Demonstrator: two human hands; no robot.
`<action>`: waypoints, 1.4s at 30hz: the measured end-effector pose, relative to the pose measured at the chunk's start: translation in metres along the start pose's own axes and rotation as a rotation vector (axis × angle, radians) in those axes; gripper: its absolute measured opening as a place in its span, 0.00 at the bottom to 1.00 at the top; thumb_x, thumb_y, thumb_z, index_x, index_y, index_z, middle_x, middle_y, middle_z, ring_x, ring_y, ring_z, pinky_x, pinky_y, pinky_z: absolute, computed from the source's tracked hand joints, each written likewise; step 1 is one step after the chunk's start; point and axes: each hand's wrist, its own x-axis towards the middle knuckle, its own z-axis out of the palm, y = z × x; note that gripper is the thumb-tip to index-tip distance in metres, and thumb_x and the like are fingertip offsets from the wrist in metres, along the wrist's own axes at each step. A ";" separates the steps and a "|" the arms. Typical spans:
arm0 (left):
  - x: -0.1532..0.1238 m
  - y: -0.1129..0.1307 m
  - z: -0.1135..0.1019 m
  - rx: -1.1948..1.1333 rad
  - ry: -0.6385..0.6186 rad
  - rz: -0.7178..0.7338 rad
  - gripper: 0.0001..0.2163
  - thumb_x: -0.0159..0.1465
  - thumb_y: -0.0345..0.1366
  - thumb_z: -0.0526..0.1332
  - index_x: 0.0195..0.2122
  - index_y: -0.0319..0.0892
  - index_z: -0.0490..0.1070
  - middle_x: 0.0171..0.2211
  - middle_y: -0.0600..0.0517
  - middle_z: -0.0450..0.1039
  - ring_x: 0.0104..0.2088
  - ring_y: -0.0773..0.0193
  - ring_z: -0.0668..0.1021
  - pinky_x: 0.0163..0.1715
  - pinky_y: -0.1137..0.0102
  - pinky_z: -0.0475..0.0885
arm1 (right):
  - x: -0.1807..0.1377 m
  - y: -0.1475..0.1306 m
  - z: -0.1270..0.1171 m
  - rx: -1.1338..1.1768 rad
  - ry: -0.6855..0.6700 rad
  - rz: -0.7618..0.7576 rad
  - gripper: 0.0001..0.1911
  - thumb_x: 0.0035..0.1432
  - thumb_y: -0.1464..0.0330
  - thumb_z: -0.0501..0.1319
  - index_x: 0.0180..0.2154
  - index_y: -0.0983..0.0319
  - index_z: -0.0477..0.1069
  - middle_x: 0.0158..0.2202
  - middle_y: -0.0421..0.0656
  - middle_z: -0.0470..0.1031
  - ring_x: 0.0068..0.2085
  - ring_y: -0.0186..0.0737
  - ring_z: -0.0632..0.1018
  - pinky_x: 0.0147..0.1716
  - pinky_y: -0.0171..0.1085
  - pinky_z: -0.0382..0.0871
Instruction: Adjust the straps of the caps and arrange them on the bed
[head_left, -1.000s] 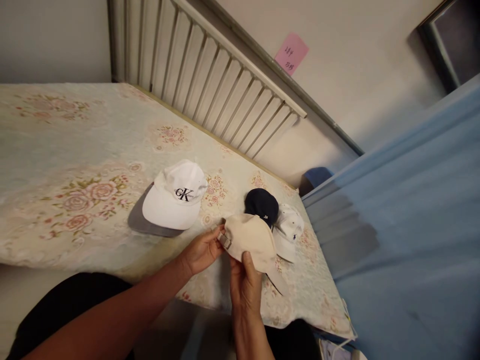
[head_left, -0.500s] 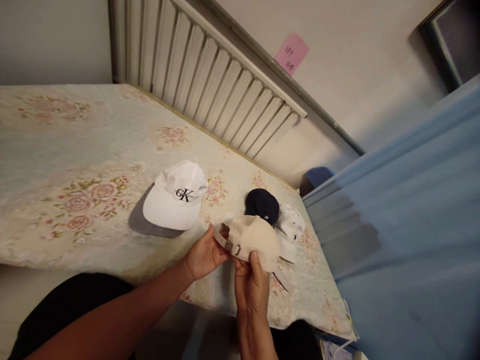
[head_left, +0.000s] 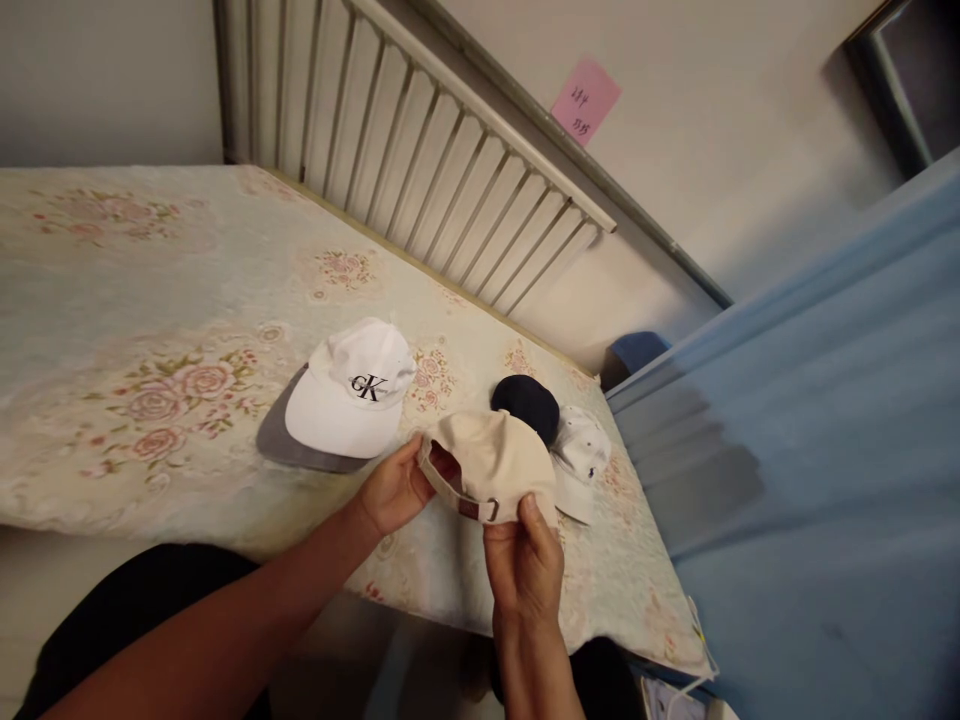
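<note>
A beige baseball cap (head_left: 499,455) is held above the bed's front edge, its back opening and buckled strap turned toward me. My left hand (head_left: 396,488) pinches the left end of the strap side. My right hand (head_left: 525,560) grips the cap's lower right edge, thumb on the outside. The brim is out of sight behind the crown. To the left lies a white cap (head_left: 352,390) with black letters, a grey brim (head_left: 300,440) showing beneath it. Just behind the held cap are a dark navy cap (head_left: 525,405) and a white cap (head_left: 581,450) with a small dark logo.
A flowered cover (head_left: 180,300) spreads over the bed. White radiator bars (head_left: 420,150) line the wall behind, with a pink note (head_left: 586,100) above. A blue curtain (head_left: 810,430) hangs on the right. Beyond the caps sits a blue object (head_left: 636,352).
The beige cap has turned and tilted so its back opening and strap face me more fully. Both hands have shifted with it, the right one moving slightly right. The other caps stay put.
</note>
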 end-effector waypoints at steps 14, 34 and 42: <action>0.004 0.025 0.003 0.049 -0.035 0.214 0.14 0.67 0.25 0.49 0.47 0.37 0.71 0.35 0.49 0.81 0.35 0.63 0.82 0.39 0.68 0.76 | 0.068 0.008 -0.015 0.080 -0.100 0.253 0.21 0.47 0.65 0.66 0.46 0.63 0.74 0.47 0.48 0.79 0.52 0.46 0.76 0.60 0.51 0.57; 0.001 0.015 0.000 0.112 -0.018 0.116 0.10 0.66 0.27 0.53 0.39 0.37 0.75 0.30 0.48 0.81 0.29 0.63 0.82 0.30 0.71 0.77 | -0.014 0.038 -0.052 0.140 -0.223 0.505 0.25 0.39 0.69 0.73 0.43 0.62 0.75 0.44 0.47 0.80 0.50 0.52 0.77 0.58 0.62 0.57; 0.000 0.019 0.005 0.103 -0.113 0.180 0.15 0.67 0.26 0.49 0.51 0.35 0.70 0.38 0.46 0.81 0.39 0.61 0.82 0.44 0.68 0.75 | 0.010 0.025 -0.053 0.164 -0.085 0.325 0.23 0.46 0.63 0.71 0.46 0.55 0.74 0.53 0.44 0.74 0.55 0.46 0.73 0.59 0.58 0.58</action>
